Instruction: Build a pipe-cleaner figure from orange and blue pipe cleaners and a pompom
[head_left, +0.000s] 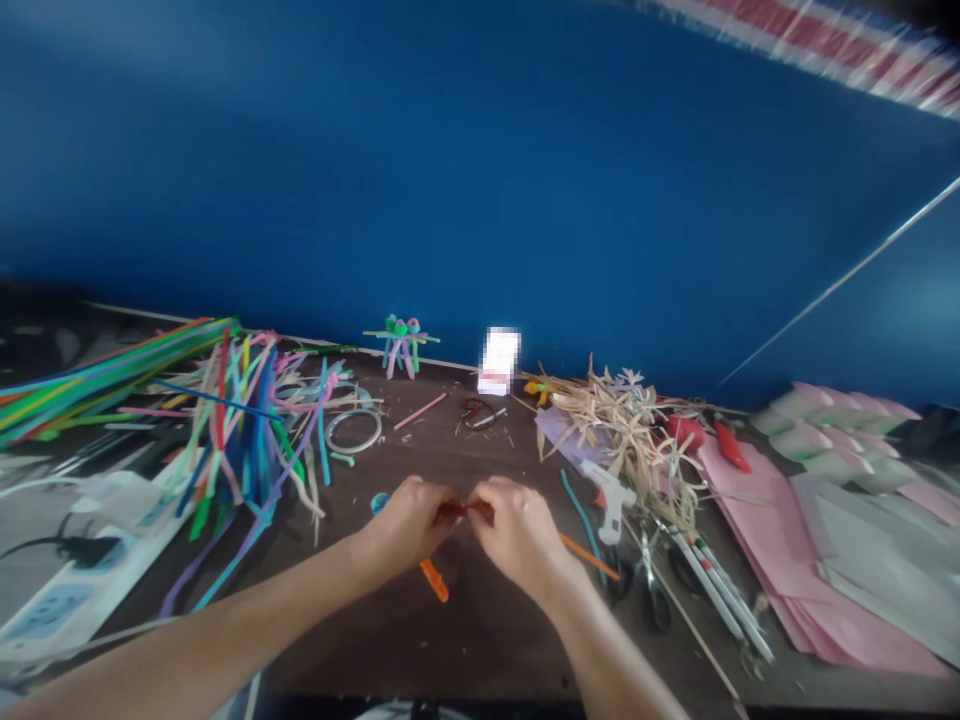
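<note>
Above the middle of the table, my left hand (415,520) and my right hand (517,530) meet with fingers pinched together. Between their fingertips runs a short stretch of a reddish-orange pipe cleaner (463,510), gripped from both sides. An orange piece (433,580) shows below my left hand, and another orange strip (589,556) comes out beside my right wrist. Whether these belong to the held one is hidden by the hands. A small blue curl (380,502) lies just left of my left hand.
Bundled colourful pipe cleaners (255,430) and a white power strip (82,590) occupy the left. Rightward lie a white glue gun (611,500), scissors (649,580), dried straw-coloured flowers (622,420) and pink sheets (780,540). A lit phone (499,360) leans near the blue wall (480,180).
</note>
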